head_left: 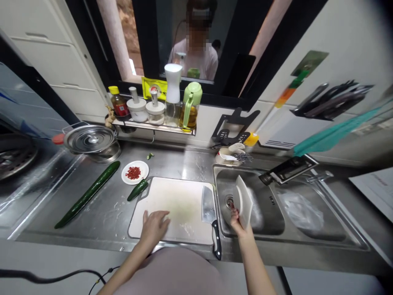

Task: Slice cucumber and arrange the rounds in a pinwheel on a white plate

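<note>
My right hand (pixel 238 222) grips a white plate (pixel 245 201), tilted on its edge over the left basin of the sink. Over the lower left of a white cutting board (pixel 181 194) is my left hand (pixel 155 225), its fingers apart and holding nothing; I cannot tell if it touches the board. A kitchen knife (pixel 209 207) with a black handle lies along the board's right side. Beyond the upper left corner are a piece of cucumber (pixel 138 190) and a small white plate (pixel 146 166) of chopped red bits. A long cucumber (pixel 89 194) lies farther left.
A lidded steel pot (pixel 104 151) stands at the back left. Seasoning jars and bottles, including a green-topped oil bottle (pixel 190 108), fill a wall rack (pixel 147 126). The double sink (pixel 279 233) is at right, with a plastic bag (pixel 303 213) in its right basin.
</note>
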`<state>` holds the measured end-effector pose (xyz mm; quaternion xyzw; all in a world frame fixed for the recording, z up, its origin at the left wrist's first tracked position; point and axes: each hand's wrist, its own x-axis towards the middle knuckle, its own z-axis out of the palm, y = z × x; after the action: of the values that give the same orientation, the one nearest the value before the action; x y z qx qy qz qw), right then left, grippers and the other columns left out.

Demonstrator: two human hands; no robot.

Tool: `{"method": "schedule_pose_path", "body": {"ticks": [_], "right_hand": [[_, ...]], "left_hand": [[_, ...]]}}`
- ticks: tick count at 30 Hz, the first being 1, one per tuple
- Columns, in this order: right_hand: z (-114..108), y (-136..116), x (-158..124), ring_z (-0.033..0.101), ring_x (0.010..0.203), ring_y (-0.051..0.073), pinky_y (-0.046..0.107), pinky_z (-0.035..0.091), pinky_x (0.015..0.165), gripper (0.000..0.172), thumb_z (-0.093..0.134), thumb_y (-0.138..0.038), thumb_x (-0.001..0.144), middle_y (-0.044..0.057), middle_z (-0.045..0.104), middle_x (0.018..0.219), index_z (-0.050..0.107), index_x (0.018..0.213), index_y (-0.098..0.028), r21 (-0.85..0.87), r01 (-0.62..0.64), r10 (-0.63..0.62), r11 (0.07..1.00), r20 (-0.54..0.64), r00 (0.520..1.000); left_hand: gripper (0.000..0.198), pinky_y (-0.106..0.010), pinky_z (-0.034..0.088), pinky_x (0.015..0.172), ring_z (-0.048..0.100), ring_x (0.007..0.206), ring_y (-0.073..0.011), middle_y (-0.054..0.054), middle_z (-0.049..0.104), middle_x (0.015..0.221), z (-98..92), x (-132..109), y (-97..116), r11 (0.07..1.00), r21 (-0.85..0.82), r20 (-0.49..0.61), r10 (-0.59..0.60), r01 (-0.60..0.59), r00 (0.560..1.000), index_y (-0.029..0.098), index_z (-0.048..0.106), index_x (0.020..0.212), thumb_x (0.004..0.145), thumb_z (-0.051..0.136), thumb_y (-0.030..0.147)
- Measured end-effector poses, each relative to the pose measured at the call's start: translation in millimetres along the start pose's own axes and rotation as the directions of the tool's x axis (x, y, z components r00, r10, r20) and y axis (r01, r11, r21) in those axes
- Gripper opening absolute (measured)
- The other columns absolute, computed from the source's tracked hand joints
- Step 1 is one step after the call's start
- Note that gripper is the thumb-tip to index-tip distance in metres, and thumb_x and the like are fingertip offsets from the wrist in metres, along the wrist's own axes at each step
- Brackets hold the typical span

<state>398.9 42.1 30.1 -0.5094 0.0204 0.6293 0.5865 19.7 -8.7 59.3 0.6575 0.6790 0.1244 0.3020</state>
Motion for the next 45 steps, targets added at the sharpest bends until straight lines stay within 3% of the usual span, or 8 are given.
{"method": "schedule_pose_path", "body": {"ticks": [4, 9, 13, 19, 27, 38, 45], "right_hand": [[42, 1, 19, 0.06, 0.048, 0.01, 0.015, 0.049, 0.042, 0.022, 0.071, -0.015, 0.065, -0.004, 0.064, 0.06, 0.061, 0.085, -0.019, -0.211, 0.029, -0.058, 0.977, -0.132, 0.99], [101, 12, 60, 0.068, 0.064, 0.017, 0.026, 0.058, 0.058, 0.045, 0.075, -0.014, 0.062, 0.001, 0.072, 0.074, 0.059, 0.104, -0.016, -0.345, 0.175, -0.184, 0.922, 0.007, 0.983], [145, 26, 95, 0.069, 0.074, 0.019, 0.03, 0.058, 0.067, 0.047, 0.075, -0.013, 0.062, 0.003, 0.074, 0.085, 0.059, 0.106, -0.015, -0.446, 0.293, -0.297, 0.846, 0.062, 0.953], [187, 46, 127, 0.069, 0.083, 0.017, 0.026, 0.056, 0.071, 0.043, 0.067, -0.017, 0.07, 0.008, 0.072, 0.103, 0.057, 0.111, -0.015, -0.672, 0.392, -0.358, 0.629, 0.198, 0.912], [203, 64, 147, 0.069, 0.088, 0.018, 0.024, 0.055, 0.072, 0.04, 0.065, -0.018, 0.072, 0.009, 0.072, 0.103, 0.059, 0.111, -0.014, -0.727, 0.404, -0.379, 0.556, 0.21, 0.901], [204, 79, 153, 0.069, 0.088, 0.018, 0.023, 0.055, 0.07, 0.042, 0.062, -0.018, 0.074, 0.011, 0.071, 0.108, 0.056, 0.115, -0.012, -0.737, 0.412, -0.366, 0.537, 0.236, 0.9], [204, 81, 154, 0.07, 0.084, 0.018, 0.024, 0.055, 0.068, 0.041, 0.061, -0.019, 0.075, 0.012, 0.071, 0.106, 0.056, 0.115, -0.012, -0.757, 0.432, -0.377, 0.491, 0.263, 0.888]], "left_hand": [[0.033, -0.058, 0.005, 0.114, 0.055, 0.117, -0.0231, -0.005, 0.067, 0.119, 1.0, 0, -2, 1.0, -0.022, -0.004, -0.007, 0.007, 1.0, 0.029, 0.064, 0.115, 0.089, 0.045, 0.036], [0.033, -0.058, 0.003, 0.114, 0.055, 0.116, -0.0229, -0.006, 0.067, 0.12, 2.7, -4, -7, 1.0, -0.004, 0.005, -0.023, 0.023, 1.0, 0.027, 0.064, 0.116, 0.089, 0.045, 0.035], [0.033, -0.058, 0.002, 0.114, 0.055, 0.118, -0.0232, -0.006, 0.066, 0.121, 4.3, -10, -10, 1.0, 0.005, -0.02, 0.007, -0.007, 1.0, 0.027, 0.065, 0.115, 0.089, 0.045, 0.034], [0.032, -0.059, 0.006, 0.114, 0.055, 0.119, -0.0231, -0.005, 0.066, 0.121, 9.6, -12, -13, 0.999, 0.013, -0.052, 0.035, -0.034, 0.998, 0.029, 0.066, 0.113, 0.089, 0.046, 0.033], [0.033, -0.063, 0.004, 0.112, 0.055, 0.119, -0.025, -0.006, 0.065, 0.124, 18.5, -7, -26, 0.999, 0.017, -0.002, 0.04, -0.04, 0.999, 0.031, 0.066, 0.115, 0.087, 0.049, 0.033], [0.032, -0.059, 0.004, 0.114, 0.055, 0.118, -0.0227, -0.005, 0.066, 0.122, 28.5, -12, -21, 0.995, 0.093, -0.138, 0.056, -0.044, 0.989, 0.031, 0.068, 0.111, 0.087, 0.047, 0.028], [0.032, -0.061, 0.002, 0.113, 0.055, 0.119, -0.024, -0.006, 0.065, 0.124, 26.3, -11, -23, 0.998, 0.05, -0.083, 0.037, -0.033, 0.996, 0.03, 0.068, 0.112, 0.086, 0.048, 0.031]]}}
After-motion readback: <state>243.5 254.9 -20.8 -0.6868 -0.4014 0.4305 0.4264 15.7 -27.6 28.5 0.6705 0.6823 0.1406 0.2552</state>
